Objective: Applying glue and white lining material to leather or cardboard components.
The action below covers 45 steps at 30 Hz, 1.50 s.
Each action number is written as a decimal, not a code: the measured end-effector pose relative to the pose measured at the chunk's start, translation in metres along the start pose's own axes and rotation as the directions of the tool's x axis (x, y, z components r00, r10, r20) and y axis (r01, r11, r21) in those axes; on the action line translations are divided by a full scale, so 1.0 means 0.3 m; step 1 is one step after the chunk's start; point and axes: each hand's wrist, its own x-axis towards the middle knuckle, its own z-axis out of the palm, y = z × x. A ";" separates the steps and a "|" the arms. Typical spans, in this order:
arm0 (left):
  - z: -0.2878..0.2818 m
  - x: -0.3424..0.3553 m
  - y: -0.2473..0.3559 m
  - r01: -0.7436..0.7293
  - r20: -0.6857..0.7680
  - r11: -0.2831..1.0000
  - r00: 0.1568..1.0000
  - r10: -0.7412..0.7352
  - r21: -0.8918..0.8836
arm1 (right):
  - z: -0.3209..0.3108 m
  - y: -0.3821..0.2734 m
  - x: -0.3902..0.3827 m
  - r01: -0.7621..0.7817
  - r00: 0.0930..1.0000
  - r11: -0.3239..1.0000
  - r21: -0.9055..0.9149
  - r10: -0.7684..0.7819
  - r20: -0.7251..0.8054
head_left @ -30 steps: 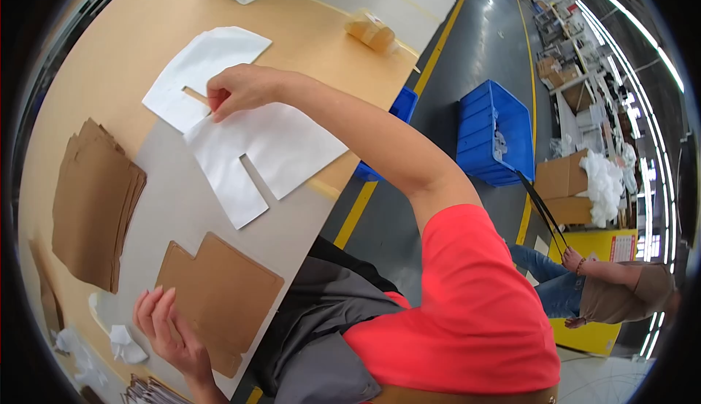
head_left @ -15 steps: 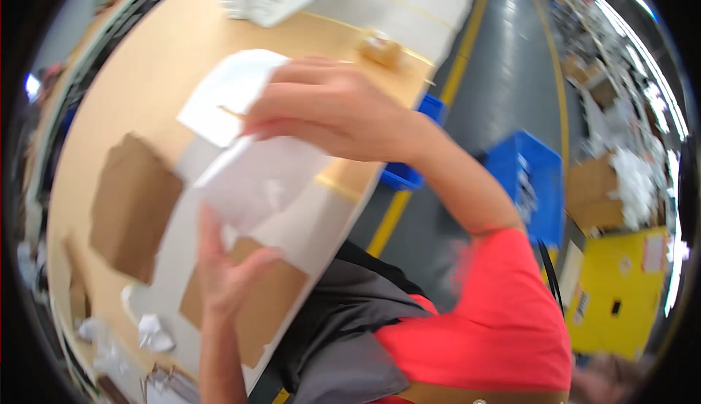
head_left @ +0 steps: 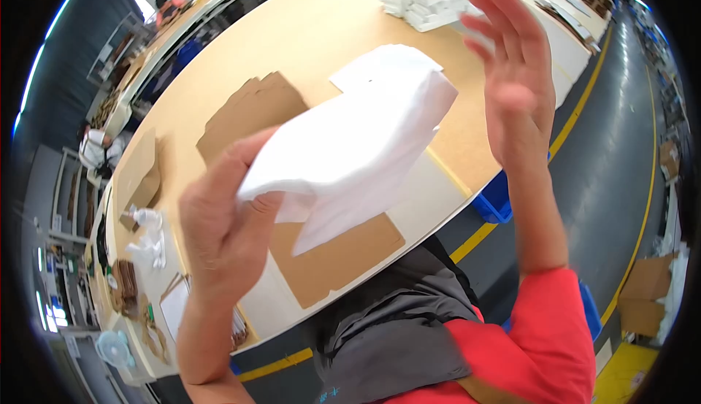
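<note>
White sheet [head_left: 358,152] is raised above the table [head_left: 314,32], its long axis rising toward our right; we pinch its lower end in our left hand [head_left: 219,221], while our right hand [head_left: 515,75], fingers spread, hangs just beside its upper end

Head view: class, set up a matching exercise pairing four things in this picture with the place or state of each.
Things:
1. white folded sheet
2. right hand
3. brown cardboard piece
4. blue bin

Places or states:
A. below the table edge, on the floor
B. raised, open, holding nothing
C. pinched in the left hand
D. lying flat on the table near the person's body

Pairs: 1-C, 2-B, 3-D, 4-A
</note>
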 end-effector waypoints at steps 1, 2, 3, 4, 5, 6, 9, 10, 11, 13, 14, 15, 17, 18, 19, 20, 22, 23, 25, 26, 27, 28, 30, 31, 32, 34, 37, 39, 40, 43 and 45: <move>-0.017 -0.003 -0.004 -0.040 -0.058 0.996 0.998 0.035 -0.074 | 0.003 0.017 -0.073 -0.184 0.982 0.977 0.107 0.188 -0.029; -0.028 -0.010 -0.002 -0.083 -0.113 0.986 0.991 0.067 -0.146 | 0.024 0.045 -0.146 -0.277 0.957 0.943 0.185 0.288 -0.036; -0.055 -0.011 0.017 -0.068 -0.092 0.991 0.994 0.058 -0.114 | 0.046 0.072 -0.237 -0.376 0.915 0.890 0.257 0.400 -0.044; -0.094 -0.020 0.057 -0.052 -0.081 0.996 0.996 0.046 -0.071 | 0.081 0.091 -0.314 -0.518 0.842 0.787 0.335 0.538 0.040; -0.109 -0.033 0.073 0.023 -0.121 0.994 0.992 -0.036 -0.102 | 0.140 0.096 -0.365 -0.599 0.788 0.703 0.383 0.602 0.128; -0.131 -0.045 0.054 0.013 -0.152 0.992 0.988 -0.033 -0.128 | 0.183 0.093 -0.403 -0.687 0.717 0.599 0.413 0.650 0.251; -0.240 -0.132 0.062 0.062 -0.210 0.998 0.975 -0.067 -0.029 | 0.269 0.102 -0.436 -0.826 0.563 0.433 0.360 0.656 0.503; -0.252 -0.161 0.069 0.085 -0.231 0.996 0.969 -0.086 -0.017 | 0.306 0.096 -0.430 -0.835 0.549 0.418 0.356 0.646 0.530; -0.244 -0.178 0.054 0.187 -0.268 0.972 0.938 -0.220 -0.143 | 0.346 0.057 -0.400 -0.731 0.635 0.287 0.619 0.618 0.463; -0.215 -0.234 0.015 0.312 -0.279 0.865 0.856 -0.435 -0.393 | 0.343 0.000 -0.353 -0.836 0.513 0.288 0.467 0.713 0.479; -0.225 -0.289 -0.034 0.497 -0.233 0.751 0.743 -0.627 -0.435 | 0.337 -0.008 -0.344 -0.905 0.409 0.292 0.310 0.796 0.447; -0.194 -0.361 -0.071 0.520 -0.206 0.693 0.705 -0.678 -0.499 | 0.325 -0.013 -0.358 -0.937 0.349 0.312 0.156 0.827 0.442; -0.135 -0.513 -0.148 0.673 -0.153 0.607 0.607 -0.780 -0.422 | 0.294 -0.048 -0.401 -0.946 0.261 0.316 -0.070 0.873 0.412; -0.067 -0.535 -0.172 0.669 -0.165 0.605 0.601 -0.782 -0.431 | 0.280 -0.052 -0.421 -0.951 0.222 0.293 -0.102 0.872 0.436; 0.021 -0.544 -0.188 0.545 -0.341 0.678 0.597 -0.727 -0.493 | 0.268 -0.053 -0.445 -0.953 0.185 0.269 -0.142 0.882 0.434; 0.073 -0.560 -0.202 0.409 -0.503 0.748 0.560 -0.658 -0.523 | 0.253 -0.056 -0.457 -0.953 0.148 0.243 -0.180 0.894 0.424; 0.098 -0.643 -0.226 0.522 -0.437 0.706 0.555 -0.708 -0.479 | 0.227 -0.054 -0.463 -0.943 0.089 0.213 -0.257 0.902 0.422; 0.103 -0.672 -0.248 0.623 -0.370 0.663 0.550 -0.749 -0.416 | 0.219 -0.050 -0.464 -0.928 0.040 0.187 -0.322 0.909 0.414; 0.094 -0.707 -0.307 0.634 -0.328 0.727 0.649 -0.686 -0.265 | 0.211 -0.039 -0.473 -0.918 0.025 0.180 -0.354 0.916 0.400; 0.093 -0.714 -0.326 0.612 -0.266 0.785 0.744 -0.613 -0.098 | 0.210 -0.034 -0.476 -0.911 0.021 0.178 -0.372 0.921 0.389; 0.095 -0.715 -0.328 0.616 -0.264 0.781 0.739 -0.620 -0.108 | 0.209 -0.029 -0.477 -0.908 0.013 0.172 -0.382 0.923 0.386; 0.096 -0.709 -0.323 0.660 -0.250 0.742 0.704 -0.665 -0.114 | 0.208 -0.022 -0.478 -0.900 0.025 0.187 -0.394 0.924 0.382; 0.103 -0.705 -0.335 0.705 -0.229 0.699 0.664 -0.711 -0.126 | 0.215 -0.003 -0.470 -0.889 0.032 0.196 -0.414 0.928 0.372; 0.109 -0.706 -0.344 0.700 -0.248 0.710 0.676 -0.694 -0.079 | 0.222 0.002 -0.462 -0.898 0.042 0.189 -0.396 0.935 0.351; 0.114 -0.705 -0.354 0.693 -0.265 0.720 0.689 -0.675 -0.033 | 0.227 0.008 -0.455 -0.907 0.052 0.182 -0.378 0.943 0.329; 0.118 -0.688 -0.372 0.658 -0.289 0.751 0.730 -0.620 0.050 | 0.230 0.026 -0.451 -0.912 0.049 0.168 -0.373 0.950 0.308; 0.124 -0.662 -0.389 0.630 -0.326 0.765 0.757 -0.567 0.134 | 0.224 0.059 -0.465 -0.920 0.059 0.161 -0.357 0.958 0.281; 0.129 -0.644 -0.402 0.642 -0.336 0.757 0.744 -0.578 0.121 | 0.222 0.077 -0.468 -0.921 0.066 0.161 -0.355 0.962 0.264; 0.128 -0.636 -0.411 0.659 -0.336 0.745 0.729 -0.596 0.108 | 0.229 0.085 -0.469 -0.928 0.064 0.147 -0.341 0.968 0.242; 0.131 -0.612 -0.438 0.677 -0.321 0.732 0.712 -0.624 0.079 | 0.231 0.108 -0.468 -0.936 0.053 0.117 -0.333 0.979 0.197; 0.132 -0.596 -0.453 0.679 -0.309 0.732 0.711 -0.632 0.064 | 0.229 0.118 -0.469 -0.936 0.045 0.102 -0.337 0.984 0.174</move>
